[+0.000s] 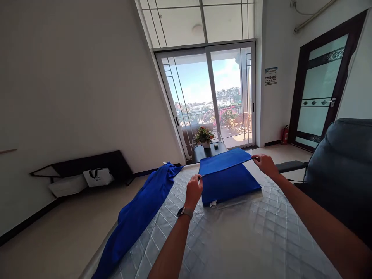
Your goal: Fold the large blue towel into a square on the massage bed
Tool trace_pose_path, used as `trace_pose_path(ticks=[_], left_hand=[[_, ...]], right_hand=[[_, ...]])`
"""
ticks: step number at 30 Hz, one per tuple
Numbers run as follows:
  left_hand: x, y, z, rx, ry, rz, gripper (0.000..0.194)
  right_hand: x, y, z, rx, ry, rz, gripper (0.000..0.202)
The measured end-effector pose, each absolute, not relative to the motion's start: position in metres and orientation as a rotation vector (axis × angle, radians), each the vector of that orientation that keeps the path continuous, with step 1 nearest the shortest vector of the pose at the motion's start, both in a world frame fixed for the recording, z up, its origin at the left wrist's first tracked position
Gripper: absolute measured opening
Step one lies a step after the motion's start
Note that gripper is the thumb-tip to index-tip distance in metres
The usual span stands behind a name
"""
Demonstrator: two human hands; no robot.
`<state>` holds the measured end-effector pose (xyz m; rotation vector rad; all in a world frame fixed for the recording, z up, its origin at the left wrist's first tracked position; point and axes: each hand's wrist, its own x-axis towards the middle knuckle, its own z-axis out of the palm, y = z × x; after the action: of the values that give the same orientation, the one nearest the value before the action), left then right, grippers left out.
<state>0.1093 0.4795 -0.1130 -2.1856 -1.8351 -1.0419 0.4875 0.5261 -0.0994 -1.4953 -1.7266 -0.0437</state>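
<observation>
A folded blue cloth [232,185] lies on the pale quilted surface [238,240], with a small white tag at its near left corner. Its top layer is raised between my two hands. My left hand [194,192], with a watch on the wrist, pinches the near left corner of that layer. The right corner of the layer is pinched in my right hand [266,164]. Another blue cloth [145,205], long and crumpled, drapes along the left edge of the quilted surface.
Beyond the far edge stands a small dark table [197,154] with a potted plant [204,136]. A black armchair [343,166] is at the right. By the left wall a low black rack [87,161] holds bags [99,177]. Sliding glass doors are ahead.
</observation>
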Motion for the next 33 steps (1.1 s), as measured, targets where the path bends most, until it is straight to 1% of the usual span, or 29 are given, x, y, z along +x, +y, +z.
trace_pose_path(ticks=[3, 5, 7, 13, 18, 22, 27, 33], left_hand=[[0.113, 0.467, -0.183, -2.292, -1.862, -0.898, 0.022], [0.113, 0.463, -0.205, -2.318, -1.853, -0.763, 0.026], [0.111, 0.464, -0.210, -2.316, -1.808, -0.638, 0.028], [0.113, 0.466, -0.190, -2.315, -1.743, -0.402, 0.020], [0.121, 0.457, -0.184, -2.351, -1.801, -0.181, 0.017], [0.125, 0.455, -0.178, -2.322, -1.768, -0.170, 0.017], [0.124, 0.454, -0.177, -2.329, -1.825, -0.086, 0.013], [0.120, 0.453, -0.172, -2.363, -1.889, -0.059, 0.013]], right_hand=[[0.491, 0.523, -0.191, -1.565, -1.731, 0.094, 0.027], [0.492, 0.519, -0.230, -1.576, -1.718, 0.141, 0.028], [0.495, 0.515, -0.249, -1.556, -1.703, 0.129, 0.030], [0.500, 0.510, -0.249, -1.520, -1.737, 0.006, 0.030], [0.497, 0.504, -0.248, -1.596, -1.831, 0.022, 0.026], [0.498, 0.501, -0.246, -1.602, -1.831, -0.027, 0.025], [0.499, 0.498, -0.243, -1.681, -1.889, 0.003, 0.021], [0.493, 0.495, -0.235, -1.704, -1.983, -0.166, 0.015]])
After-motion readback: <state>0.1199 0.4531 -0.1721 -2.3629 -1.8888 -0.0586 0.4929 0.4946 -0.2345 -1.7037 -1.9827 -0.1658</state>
